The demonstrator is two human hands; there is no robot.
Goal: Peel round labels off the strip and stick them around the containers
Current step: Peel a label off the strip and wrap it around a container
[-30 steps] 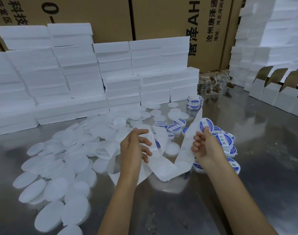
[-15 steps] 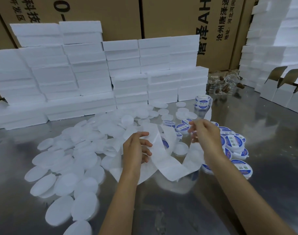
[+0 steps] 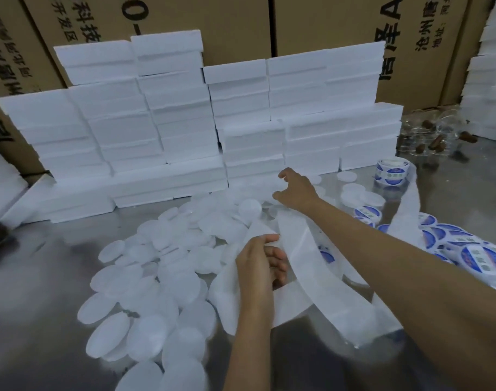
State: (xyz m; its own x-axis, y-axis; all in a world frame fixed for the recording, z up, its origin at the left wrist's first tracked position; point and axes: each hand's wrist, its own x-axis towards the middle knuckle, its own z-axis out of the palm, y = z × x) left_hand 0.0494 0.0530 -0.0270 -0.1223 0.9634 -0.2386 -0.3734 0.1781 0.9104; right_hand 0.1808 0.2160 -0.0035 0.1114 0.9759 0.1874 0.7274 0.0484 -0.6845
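Observation:
My left hand (image 3: 259, 261) grips the white backing strip (image 3: 306, 266), which loops across the metal table towards the label roll (image 3: 391, 173) at the back right. My right hand (image 3: 296, 190) reaches far forward over the pile of plain white round containers (image 3: 167, 275); its fingers are spread and loosely bent just above one container, and I see nothing held in them. One blue round label (image 3: 326, 254) still shows on the strip under my right forearm. Containers with blue labels (image 3: 482, 259) lie in a cluster on the right.
Stacks of white foam boxes (image 3: 184, 122) wall off the back of the table, with brown cartons (image 3: 241, 26) behind. Clear jars with brown pieces (image 3: 436, 136) sit at the back right. More white boxes (image 3: 492, 88) rise at the right edge.
My right hand has left the strip and stretched forward and left over the plain containers. My left hand keeps its hold on the strip. The view has shifted left and closer.

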